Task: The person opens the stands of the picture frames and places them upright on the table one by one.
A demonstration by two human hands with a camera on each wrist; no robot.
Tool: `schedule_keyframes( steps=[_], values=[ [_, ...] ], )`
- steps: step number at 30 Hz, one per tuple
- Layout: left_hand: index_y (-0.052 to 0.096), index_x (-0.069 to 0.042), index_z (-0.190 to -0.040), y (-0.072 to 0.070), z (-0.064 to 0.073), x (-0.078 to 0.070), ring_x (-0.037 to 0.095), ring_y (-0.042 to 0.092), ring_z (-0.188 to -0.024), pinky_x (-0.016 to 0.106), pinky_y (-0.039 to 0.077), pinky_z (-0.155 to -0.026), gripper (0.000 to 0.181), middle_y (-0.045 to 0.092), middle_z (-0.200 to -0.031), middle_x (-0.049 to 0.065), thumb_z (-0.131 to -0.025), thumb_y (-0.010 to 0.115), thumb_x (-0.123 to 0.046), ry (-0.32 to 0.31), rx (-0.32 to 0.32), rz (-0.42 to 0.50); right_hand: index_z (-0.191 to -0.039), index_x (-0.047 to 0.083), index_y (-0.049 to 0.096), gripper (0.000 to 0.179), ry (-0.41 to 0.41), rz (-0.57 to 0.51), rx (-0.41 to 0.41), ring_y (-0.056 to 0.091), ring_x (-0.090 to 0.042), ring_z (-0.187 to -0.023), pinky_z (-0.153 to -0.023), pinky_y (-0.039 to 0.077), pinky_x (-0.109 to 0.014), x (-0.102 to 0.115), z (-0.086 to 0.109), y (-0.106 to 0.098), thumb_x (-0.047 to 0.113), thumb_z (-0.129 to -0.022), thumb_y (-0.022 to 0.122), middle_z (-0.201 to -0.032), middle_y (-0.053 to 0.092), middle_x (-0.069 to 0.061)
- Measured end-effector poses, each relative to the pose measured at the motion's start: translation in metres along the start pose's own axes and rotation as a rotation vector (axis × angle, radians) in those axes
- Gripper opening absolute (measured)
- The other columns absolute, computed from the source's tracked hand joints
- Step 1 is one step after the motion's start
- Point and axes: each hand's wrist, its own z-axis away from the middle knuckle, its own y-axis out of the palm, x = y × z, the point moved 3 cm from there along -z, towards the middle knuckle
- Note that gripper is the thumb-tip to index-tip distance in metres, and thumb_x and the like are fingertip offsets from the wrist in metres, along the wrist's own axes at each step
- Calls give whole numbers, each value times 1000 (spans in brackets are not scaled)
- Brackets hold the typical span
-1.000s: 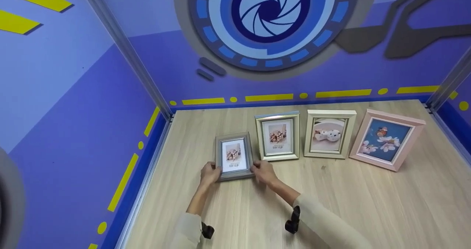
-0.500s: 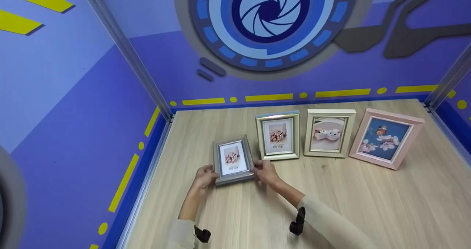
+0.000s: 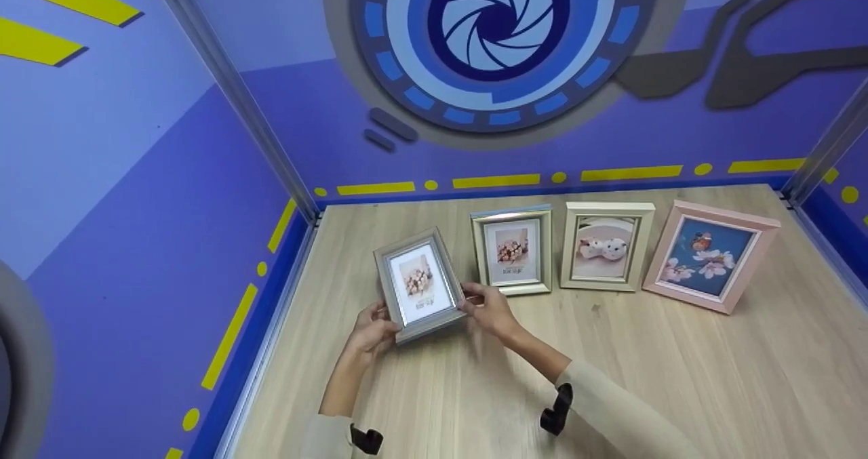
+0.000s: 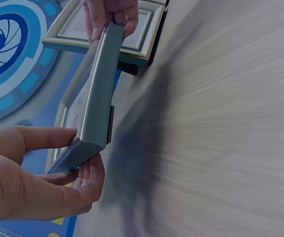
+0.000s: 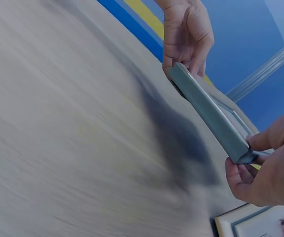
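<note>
A grey picture frame [image 3: 420, 284] with a flower-bouquet print is held between both hands, tilted counterclockwise in the head view. My left hand [image 3: 369, 331] pinches its lower left corner, thumb on the front and fingers behind. At the lower right side, my right hand [image 3: 489, 312] grips the edge the same way. Both wrist views show the frame's bottom edge [image 4: 98, 89] raised off the table, with a shadow below it. Part of its back is hidden.
To the right stand a gold picture frame [image 3: 544, 269], a cream picture frame [image 3: 610, 285] and a pink picture frame [image 3: 685, 302] in a row. The wooden table [image 3: 610, 364] meets a blue-purple back wall [image 3: 298, 127] and a left wall [image 3: 169, 242].
The grey picture frame has been lifted and turned counterclockwise, its top leaning further left. Both hands have kept hold of it. The other picture frames have stayed in place.
</note>
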Motion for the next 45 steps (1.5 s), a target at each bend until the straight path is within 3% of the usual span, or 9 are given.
schedule_keyframes(
  steps=[6,14,20,24,29,36,41,45],
  values=[
    [32,10,-152,8,9,-17,29,58,-121,31,56,-95,77,50,-139,25,-81,60,13,97,-16,-6,-134,-13,58,46,-28,-40,-15,69,-39,-101,-71,53,-13,19,2,-13,-8,-89,68,-114,70,-31],
    [41,2,-150,27,20,-42,28,56,-119,27,55,-89,71,51,-135,19,-83,63,10,207,-40,-15,-137,-10,57,49,-66,-39,-85,70,-37,-102,-76,59,-19,41,9,-38,-9,-89,67,-116,68,-29],
    [41,0,-151,56,29,-62,26,58,-114,24,55,-88,73,54,-130,18,-83,67,10,329,2,-17,-135,-8,59,48,-54,-28,-219,67,-28,-97,-71,55,-15,44,13,-66,-5,-89,70,-111,68,-28],
    [41,-2,-151,79,34,-69,24,57,-113,25,55,-87,74,53,-129,17,-82,68,10,377,52,-21,-136,-9,59,46,-46,-50,-300,64,-16,-92,-70,52,-13,39,18,-86,0,-92,70,-116,68,-29],
    [44,-2,-148,101,40,-74,23,54,-109,27,55,-89,74,53,-125,15,-80,69,11,415,95,-49,-135,-9,59,44,20,-69,-351,60,-4,-93,-81,49,-11,35,31,-106,7,-96,68,-120,67,-26],
    [44,1,-145,135,43,-66,22,56,-106,29,57,-88,73,55,-121,16,-78,70,14,448,140,-130,-143,-11,48,45,113,-84,-358,58,-11,-109,-82,47,-8,26,51,-127,7,-102,57,-134,58,-29],
    [45,0,-144,154,47,-63,21,56,-105,33,56,-92,75,55,-122,15,-75,73,9,447,162,-147,-152,-8,39,50,120,-83,-369,55,-17,-115,-89,44,-7,24,59,-138,4,-104,50,-140,54,-29],
    [46,2,-144,166,53,-66,22,57,-104,36,57,-93,77,57,-121,17,-72,76,7,497,180,-161,-157,-2,33,53,117,-73,-396,54,-17,-114,-89,44,-7,24,62,-148,6,-106,47,-142,53,-29]
  ],
)
